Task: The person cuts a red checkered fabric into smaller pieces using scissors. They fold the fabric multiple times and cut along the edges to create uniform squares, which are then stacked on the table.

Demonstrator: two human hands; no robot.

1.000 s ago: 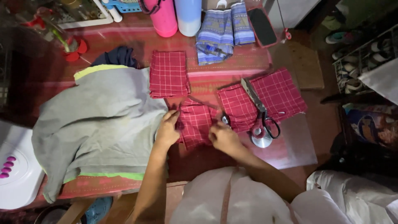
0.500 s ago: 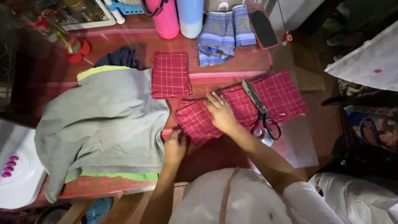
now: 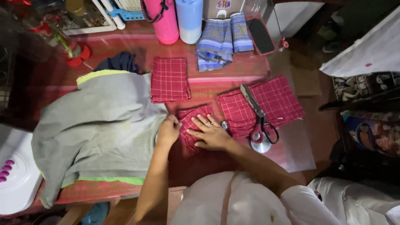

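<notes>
A small red checked cloth piece [image 3: 192, 120] lies folded on the red table [image 3: 216, 81] in front of me. My right hand [image 3: 211, 133] lies flat on it with the fingers spread. My left hand [image 3: 168, 131] pinches its left edge, next to the grey garment [image 3: 96, 129]. A stack of red checked pieces [image 3: 275, 104] sits to the right, with black-handled scissors [image 3: 258, 114] lying on top. Another folded red checked piece [image 3: 169, 79] lies further back.
A folded blue patterned cloth [image 3: 223, 39], a pink bottle [image 3: 163, 21], a light blue bottle [image 3: 189, 18] and a dark phone [image 3: 260, 35] stand at the back. A white appliance [image 3: 14, 175] is at the left. A shiny disc [image 3: 261, 146] lies under the scissor handles.
The small red piece was spread wide with my right hand reaching across it; now it is folded smaller. My right hand has drawn back to press it, and my left moved up to its edge.
</notes>
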